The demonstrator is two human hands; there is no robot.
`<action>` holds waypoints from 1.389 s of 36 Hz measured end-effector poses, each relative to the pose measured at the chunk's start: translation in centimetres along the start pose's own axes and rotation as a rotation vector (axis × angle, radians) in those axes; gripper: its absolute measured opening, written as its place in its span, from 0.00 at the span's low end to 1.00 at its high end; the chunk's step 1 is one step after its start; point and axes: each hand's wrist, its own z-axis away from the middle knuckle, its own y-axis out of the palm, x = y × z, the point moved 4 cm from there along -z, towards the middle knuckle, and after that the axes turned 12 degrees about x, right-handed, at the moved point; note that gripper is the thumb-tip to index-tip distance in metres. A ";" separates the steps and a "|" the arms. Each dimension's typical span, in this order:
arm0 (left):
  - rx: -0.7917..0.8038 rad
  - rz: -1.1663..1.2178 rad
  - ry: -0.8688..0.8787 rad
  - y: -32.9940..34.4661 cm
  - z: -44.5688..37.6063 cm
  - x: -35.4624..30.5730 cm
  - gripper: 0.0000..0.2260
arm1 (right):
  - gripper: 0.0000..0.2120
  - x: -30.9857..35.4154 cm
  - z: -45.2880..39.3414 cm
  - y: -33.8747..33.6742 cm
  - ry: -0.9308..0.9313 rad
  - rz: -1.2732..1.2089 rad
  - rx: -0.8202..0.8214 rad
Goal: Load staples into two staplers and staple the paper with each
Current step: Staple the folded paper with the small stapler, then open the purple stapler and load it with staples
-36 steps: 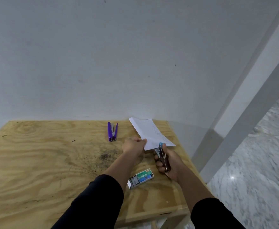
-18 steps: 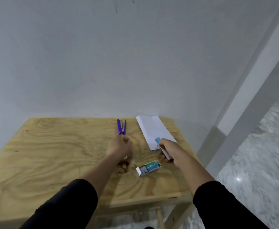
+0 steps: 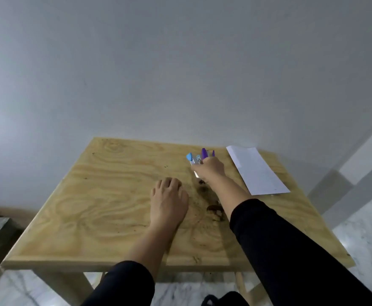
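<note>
Right hand (image 3: 211, 171) grips the blue stapler (image 3: 191, 161) near the table's (image 3: 114, 195) far edge — long axis runs away from the person, blue tip pointing at the wall. Purple stapler (image 3: 205, 153) just behind it, parallel. Left hand (image 3: 169, 199) rests on the wood, fingers loosely curled, holding nothing. Paper (image 3: 255, 171) lies flat at right.

Two hands are showing: left hand (image 3: 168, 200) at centre frame, right hand (image 3: 211, 170) upper right of centre. Two staplers are showing: blue stapler (image 3: 190, 159), purple stapler (image 3: 205, 153). One paper (image 3: 255, 171) is lying at right. One table (image 3: 105, 195).
</note>
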 end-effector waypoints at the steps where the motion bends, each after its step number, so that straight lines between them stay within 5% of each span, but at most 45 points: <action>1: 0.004 0.000 -0.004 0.0 -0.1 0.4 0.12 | 0.11 0.9 -0.7 0.9 -0.007 0.055 -0.004; 8: 0.012 -0.013 0.002 0.1 -0.4 0.5 0.13 | 0.14 3.6 -5.4 3.9 -0.003 0.242 -0.124; 13: 0.005 -0.029 0.007 0.2 -0.4 0.4 0.14 | 0.08 3.8 -7.6 4.4 -0.007 0.289 -0.168; 18: -0.007 -0.045 0.000 0.3 -0.6 0.5 0.13 | 0.20 3.5 -8.8 4.0 -0.024 0.227 -0.197; 23: 0.002 -0.048 0.001 0.5 -0.6 0.6 0.13 | 0.18 2.4 -7.7 1.8 -0.007 0.390 -0.411; 28: 0.016 -0.040 0.002 0.4 -0.5 0.6 0.13 | 0.25 -1.1 -7.3 0.6 0.211 0.261 -0.309; 34: 0.057 -0.031 -0.021 0.1 -0.4 0.3 0.14 | 0.25 -2.9 -4.9 -0.8 0.171 0.049 -0.212; 41: 0.162 0.139 -0.083 -1.1 -0.3 0.1 0.13 | 0.30 -3.1 0.5 -1.5 -0.081 -0.404 -0.169; 46: 0.163 0.435 -0.028 -3.2 0.2 -3.3 0.16 | 0.28 -2.8 4.4 -1.7 -0.278 -0.316 -0.225; 50: 0.124 0.712 0.011 -3.9 1.1 -6.1 0.09 | 0.24 -2.2 6.6 -0.8 -0.461 -0.168 -0.300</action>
